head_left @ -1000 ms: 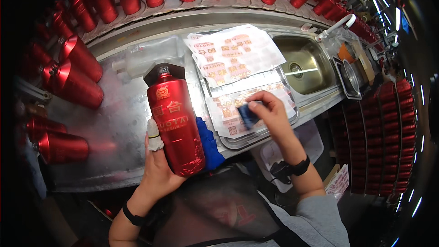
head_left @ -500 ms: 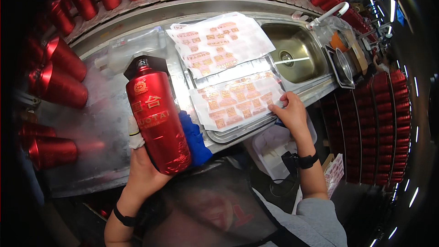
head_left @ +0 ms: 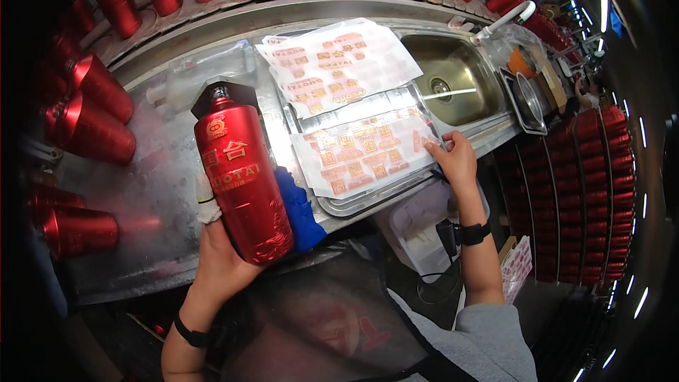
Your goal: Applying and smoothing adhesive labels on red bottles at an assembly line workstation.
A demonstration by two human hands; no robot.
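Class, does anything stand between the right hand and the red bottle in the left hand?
The lower printed sheet and the blue lump lie between the right hand and the red bottle, but both look low, so nothing visible blocks the way above them. The left hand grips the bottle directly.

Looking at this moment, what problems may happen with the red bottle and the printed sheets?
The bottle might slip or roll, since only the left hand is seen on it, and it is tilted.

The near sheet might crease or shift, as the fingers of the right hand are at its right edge.

The far sheet lies close to the sink, so it could perhaps slide in if knocked.
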